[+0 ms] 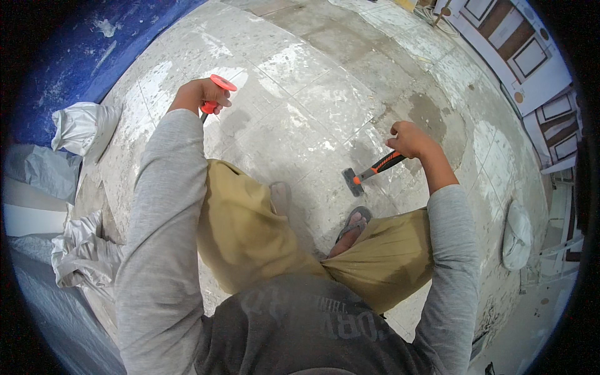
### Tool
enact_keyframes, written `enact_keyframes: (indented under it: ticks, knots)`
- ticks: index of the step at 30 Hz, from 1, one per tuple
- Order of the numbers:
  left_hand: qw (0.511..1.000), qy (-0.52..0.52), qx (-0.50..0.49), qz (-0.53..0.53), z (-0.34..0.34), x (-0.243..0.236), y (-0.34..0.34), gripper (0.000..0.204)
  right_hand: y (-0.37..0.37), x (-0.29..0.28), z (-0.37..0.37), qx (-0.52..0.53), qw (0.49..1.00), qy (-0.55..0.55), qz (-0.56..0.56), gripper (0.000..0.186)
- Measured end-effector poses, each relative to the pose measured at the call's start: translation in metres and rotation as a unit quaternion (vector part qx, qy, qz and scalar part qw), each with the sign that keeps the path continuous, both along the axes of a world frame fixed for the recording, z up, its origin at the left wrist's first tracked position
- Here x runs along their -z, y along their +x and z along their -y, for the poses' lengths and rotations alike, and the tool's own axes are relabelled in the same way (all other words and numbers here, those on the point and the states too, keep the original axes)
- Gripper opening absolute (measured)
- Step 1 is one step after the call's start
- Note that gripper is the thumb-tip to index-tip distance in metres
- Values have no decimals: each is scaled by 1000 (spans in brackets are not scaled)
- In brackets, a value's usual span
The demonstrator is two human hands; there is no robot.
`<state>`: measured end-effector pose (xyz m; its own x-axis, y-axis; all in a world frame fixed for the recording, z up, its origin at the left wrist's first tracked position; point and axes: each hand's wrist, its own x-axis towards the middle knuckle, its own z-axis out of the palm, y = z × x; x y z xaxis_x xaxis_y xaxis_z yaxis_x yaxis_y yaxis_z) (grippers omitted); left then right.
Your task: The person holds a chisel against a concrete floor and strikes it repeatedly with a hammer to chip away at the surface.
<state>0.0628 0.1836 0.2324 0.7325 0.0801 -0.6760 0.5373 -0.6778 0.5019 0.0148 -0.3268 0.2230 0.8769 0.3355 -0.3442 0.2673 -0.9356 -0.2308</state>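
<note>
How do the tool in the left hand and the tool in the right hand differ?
The chisel in the left hand has a round red hand guard; the hammer in the right hand has none. The hammer shows an orange and black grip and a dark head; the chisel's shaft is mostly hidden. Both are held above the tiled floor.

Dusty tiled floor, blue wall, white panelled doors.

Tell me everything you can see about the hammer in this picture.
The hammer has a dark, blocky metal-looking head and a handle with an orange and black grip. The right hand is closed around the far end of the handle. The tool slants down to the left, its head hovering low over the pale, stained floor tiles, just ahead of the sandalled foot. Whether it touches the floor is unclear.
</note>
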Motion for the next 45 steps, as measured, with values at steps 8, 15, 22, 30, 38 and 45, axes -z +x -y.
enact_keyframes:
  ticks: [8,15,22,30,38,45]
  knots:
    - [997,60,51,-5,-2,-6,-2,28,4,6,2,-3,1000,-10,7,39]
    - [996,65,55,-8,3,-12,-4,31,3,10,7,2,1000,9,28,37]
    - [1000,14,0,20,-6,-1,-3,37,2,1,0,12,1000,-11,3,38]
    - [998,57,8,-8,0,-3,-2,30,-2,-1,2,5,1000,-22,12,37]
    - [996,81,37,-15,-20,9,5,27,2,2,-2,-10,1000,-25,16,35]
    - [999,17,-31,17,-1,-10,-14,34,-5,-6,-4,20,1000,-18,-1,37]
